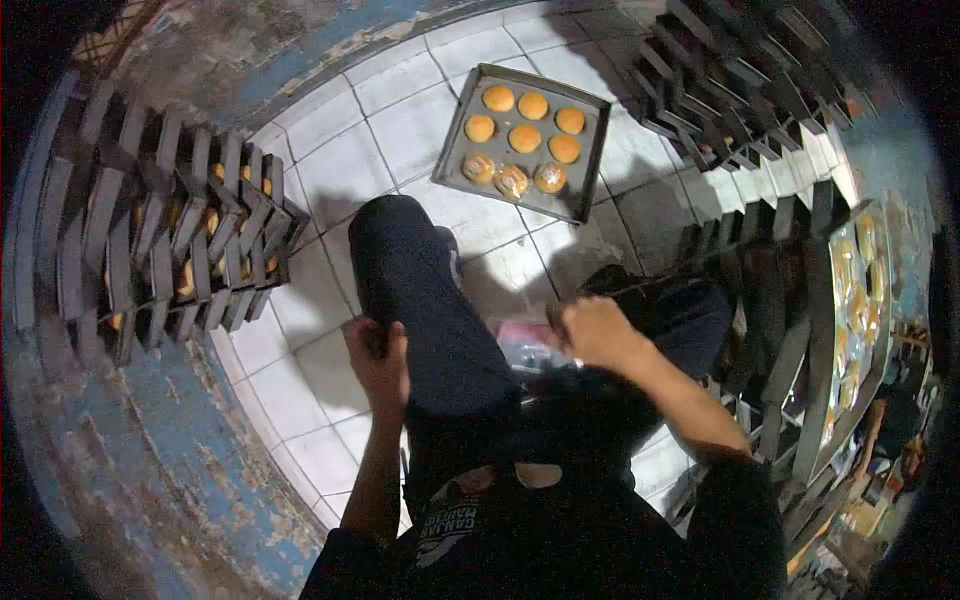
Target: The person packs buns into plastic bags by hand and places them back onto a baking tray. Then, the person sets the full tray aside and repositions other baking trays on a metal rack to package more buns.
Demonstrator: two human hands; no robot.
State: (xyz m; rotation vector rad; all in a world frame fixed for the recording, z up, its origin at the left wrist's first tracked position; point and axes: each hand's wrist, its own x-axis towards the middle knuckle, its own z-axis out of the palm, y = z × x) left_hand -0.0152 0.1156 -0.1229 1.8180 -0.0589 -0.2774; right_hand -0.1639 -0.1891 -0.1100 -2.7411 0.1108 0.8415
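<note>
My left hand (378, 365) is beside my left thigh, its thumb and curled fingers apart with nothing visible between them. Over my lap, my right hand (600, 332) is closed, its fingertips at the edge of a clear and pink plastic bag (530, 345). The bag looks blurred and is partly covered by the hand. On the floor ahead lies a dark square baking tray (455, 150) of round golden buns (523, 138). The three buns in the row nearest me, including a shiny wrapped bun (512, 180), appear to be in clear plastic; the others are bare.
Stacked dark trays (150, 230) holding buns stand at the left by a peeling blue wall (190, 450). More stacked trays (740, 80) rise at the far right. Close on my right, another stack carries a tray of wrapped buns (855, 300). White tiles (330, 150) cover the floor.
</note>
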